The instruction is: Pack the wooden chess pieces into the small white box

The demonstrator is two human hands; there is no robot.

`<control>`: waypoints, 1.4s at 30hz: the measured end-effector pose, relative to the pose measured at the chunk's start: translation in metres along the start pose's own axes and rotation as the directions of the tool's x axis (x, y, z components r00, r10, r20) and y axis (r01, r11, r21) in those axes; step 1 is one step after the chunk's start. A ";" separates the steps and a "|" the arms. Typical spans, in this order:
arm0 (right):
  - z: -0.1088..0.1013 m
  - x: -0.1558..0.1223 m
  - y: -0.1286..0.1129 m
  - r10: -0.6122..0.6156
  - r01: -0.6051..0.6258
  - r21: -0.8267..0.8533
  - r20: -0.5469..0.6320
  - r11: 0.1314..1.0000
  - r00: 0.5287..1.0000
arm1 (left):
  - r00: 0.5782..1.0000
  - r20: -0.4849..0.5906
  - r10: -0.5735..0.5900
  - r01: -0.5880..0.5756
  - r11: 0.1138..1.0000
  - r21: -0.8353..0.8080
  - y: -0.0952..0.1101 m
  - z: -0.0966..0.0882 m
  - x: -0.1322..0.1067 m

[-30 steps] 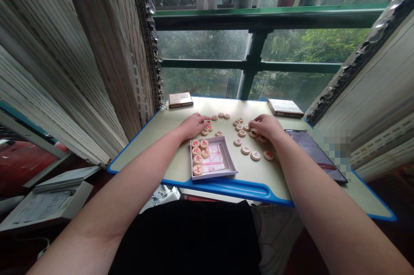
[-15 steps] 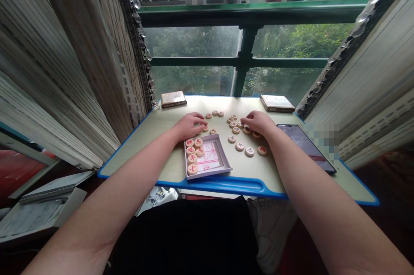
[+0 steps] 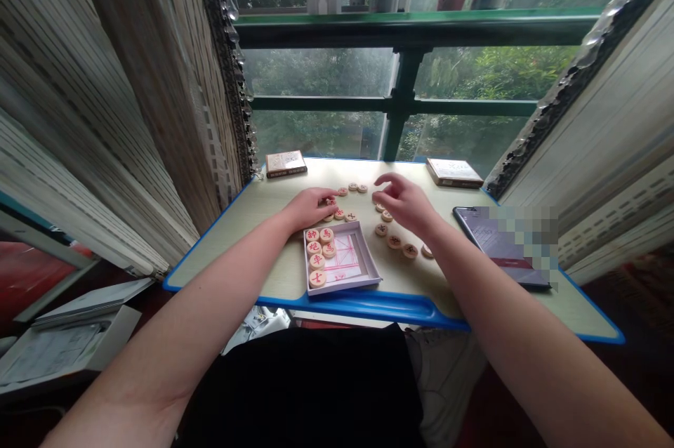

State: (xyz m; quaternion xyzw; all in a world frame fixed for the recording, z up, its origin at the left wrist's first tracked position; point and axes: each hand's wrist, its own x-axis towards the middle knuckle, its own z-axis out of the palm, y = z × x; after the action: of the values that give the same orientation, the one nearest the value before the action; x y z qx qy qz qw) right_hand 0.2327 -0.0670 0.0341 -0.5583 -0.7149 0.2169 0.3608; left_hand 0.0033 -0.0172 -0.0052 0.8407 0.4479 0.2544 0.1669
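Note:
Round wooden Chinese chess pieces (image 3: pixel 393 241) lie scattered on a beige table with a blue rim (image 3: pixel 368 306). An open shallow box (image 3: pixel 352 262) near the front edge holds several red-marked pieces (image 3: pixel 317 256) along its left side. My left hand (image 3: pixel 308 207) rests behind the box, fingers curled on a piece among the loose ones. My right hand (image 3: pixel 404 202) hovers just above the scattered pieces, fingers spread and bent, nothing visibly held.
A dark phone (image 3: pixel 500 244) lies at the right of the table. Two flat boxes sit at the back, a brown box (image 3: pixel 285 163) on the left and a pale box (image 3: pixel 453 172) on the right. Window glass and green frame stand behind; blinds hang on both sides.
My right hand has lifted off the pieces and shifted left toward the middle. My left hand has stayed on the pieces behind the box. The camera view shifted slightly.

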 end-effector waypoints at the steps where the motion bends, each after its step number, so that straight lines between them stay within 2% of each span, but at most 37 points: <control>1: 0.005 -0.007 -0.008 -0.080 0.075 0.058 0.093 0.996 0.992 | 1.000 0.002 -0.004 0.004 1.000 -0.012 0.000 0.000 0.000; 3: 0.014 -0.019 -0.021 -0.185 0.164 0.106 0.232 0.981 0.955 | 1.000 0.004 -0.006 0.006 1.000 -0.030 0.000 0.000 0.000; 5: 0.021 -0.029 -0.032 -0.277 0.252 0.118 0.313 0.960 0.908 | 1.000 -0.004 -0.006 0.006 1.000 -0.024 0.000 -0.001 0.000; 10: 0.032 -0.039 -0.045 -0.330 0.337 0.057 0.404 0.940 0.853 | 1.000 0.012 0.023 -0.023 0.999 0.025 0.000 -0.002 0.003; 13: 0.035 -0.040 -0.045 -0.355 0.396 0.001 0.446 0.918 0.822 | 0.999 0.011 0.030 -0.031 0.997 0.064 0.000 -0.003 0.004; 18: 0.036 -0.041 -0.044 -0.432 0.488 -0.001 0.467 0.873 0.772 | 0.999 0.007 0.052 -0.053 0.996 0.071 -0.001 -0.003 0.004; 26: 0.033 -0.043 -0.048 -0.423 0.478 -0.079 0.355 0.875 0.833 | 0.998 0.036 0.048 -0.048 0.999 -0.013 -0.002 -0.004 0.005; 30: 0.035 -0.043 -0.047 -0.372 0.446 -0.132 0.375 0.885 0.849 | 0.998 0.046 0.052 -0.051 0.999 -0.015 -0.002 -0.004 0.005; 35: 0.038 -0.042 -0.047 -0.303 0.419 -0.187 0.448 0.889 0.841 | 0.995 0.070 0.074 -0.078 0.995 0.059 -0.001 -0.005 0.006; 42: 0.043 -0.041 -0.043 -0.352 0.458 -0.179 0.425 0.871 0.834 | 0.989 0.104 0.104 -0.119 0.981 0.154 -0.003 -0.004 0.007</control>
State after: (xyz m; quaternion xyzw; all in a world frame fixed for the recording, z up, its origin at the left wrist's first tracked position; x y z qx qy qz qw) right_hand 0.1770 -0.1148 0.0259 -0.3843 -0.8963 0.1376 0.1733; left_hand 0.0024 -0.0090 -0.0016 0.8864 0.4105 0.1860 0.1059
